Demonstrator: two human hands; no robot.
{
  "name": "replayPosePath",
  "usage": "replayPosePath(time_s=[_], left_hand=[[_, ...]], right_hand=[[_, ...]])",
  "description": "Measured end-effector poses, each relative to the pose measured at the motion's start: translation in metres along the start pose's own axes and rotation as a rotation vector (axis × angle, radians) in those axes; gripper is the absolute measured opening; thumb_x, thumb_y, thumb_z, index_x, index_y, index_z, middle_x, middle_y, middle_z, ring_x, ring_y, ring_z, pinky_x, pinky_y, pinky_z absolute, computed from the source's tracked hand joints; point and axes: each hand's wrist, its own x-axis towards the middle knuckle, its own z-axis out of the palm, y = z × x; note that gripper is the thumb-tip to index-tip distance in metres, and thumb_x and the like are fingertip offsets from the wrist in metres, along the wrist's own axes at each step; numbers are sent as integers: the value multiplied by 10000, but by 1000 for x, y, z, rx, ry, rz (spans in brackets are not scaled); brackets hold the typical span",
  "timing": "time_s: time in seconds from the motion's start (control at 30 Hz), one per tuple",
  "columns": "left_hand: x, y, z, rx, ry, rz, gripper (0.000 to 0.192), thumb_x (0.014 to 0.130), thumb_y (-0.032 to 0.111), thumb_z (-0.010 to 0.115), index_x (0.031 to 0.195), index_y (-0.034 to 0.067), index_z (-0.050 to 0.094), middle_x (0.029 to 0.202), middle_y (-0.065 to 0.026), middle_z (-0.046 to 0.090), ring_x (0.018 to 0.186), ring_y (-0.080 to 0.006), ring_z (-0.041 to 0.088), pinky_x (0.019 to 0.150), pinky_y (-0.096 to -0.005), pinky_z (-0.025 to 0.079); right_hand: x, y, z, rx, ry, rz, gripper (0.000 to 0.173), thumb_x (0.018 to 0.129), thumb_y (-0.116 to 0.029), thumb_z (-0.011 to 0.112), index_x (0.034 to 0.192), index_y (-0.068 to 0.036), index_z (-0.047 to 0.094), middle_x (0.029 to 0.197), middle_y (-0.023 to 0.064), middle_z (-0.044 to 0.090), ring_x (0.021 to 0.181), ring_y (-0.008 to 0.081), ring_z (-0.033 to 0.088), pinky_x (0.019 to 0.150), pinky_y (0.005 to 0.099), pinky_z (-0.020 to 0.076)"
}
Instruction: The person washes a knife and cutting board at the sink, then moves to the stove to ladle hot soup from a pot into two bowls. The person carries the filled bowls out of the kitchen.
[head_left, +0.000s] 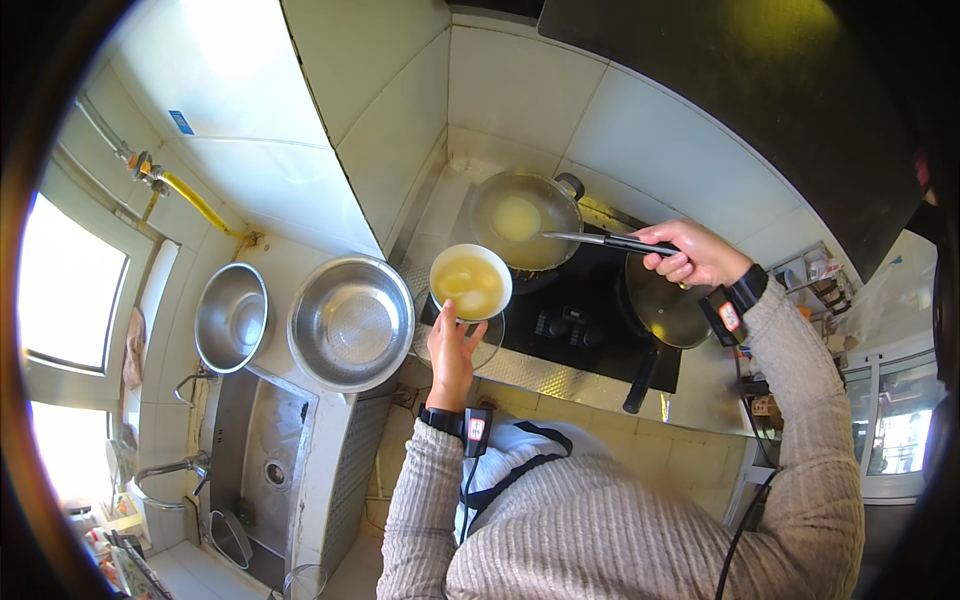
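Note:
My left hand (453, 349) holds a white bowl (471, 282) by its near rim, thumb on the edge; yellowish broth with pale pieces fills much of it. In my right hand (686, 255) is the black handle of a metal ladle (577, 236). The ladle's round head, full of pale yellow liquid, is over the pot (487, 196) on the back left of the cooktop. That pot holds more yellowish liquid. The bowl is beside the pot's near left side, above the counter edge. A glass lid (491, 349) lies partly hidden beneath my left hand and the bowl.
A lidded pan (671, 311) with a black handle stands on the right of the black cooktop (555, 300). On the left counter are a wide steel basin (352, 326) and a smaller steel bowl (232, 319). The sink (262, 442) lies below them. A range hood (750, 97) overhangs the upper right.

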Motion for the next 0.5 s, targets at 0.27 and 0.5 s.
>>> replayPosePath(time_s=[0.27,0.5], left_hand=[[17,2,23,-44,-73,-43,527,1016,412,574,1310,-17,488,1214,-84,510,1256,-268,542,1051,-450,492],[15,12,35,-33,-95,-2,608,1015,424,563,1394,-37,446,1378,-117,524,1279,-275,527,1063,-448,472]], right_hand=[[-57,-5,38,-182,19,-77,383,1012,-115,452,1374,-13,524,754,43,529,449,4,325,355,154,264],[-68,23,67,-343,61,-205,447,999,-98,494,1440,-22,495,766,19,542,473,20,348,393,183,273]])
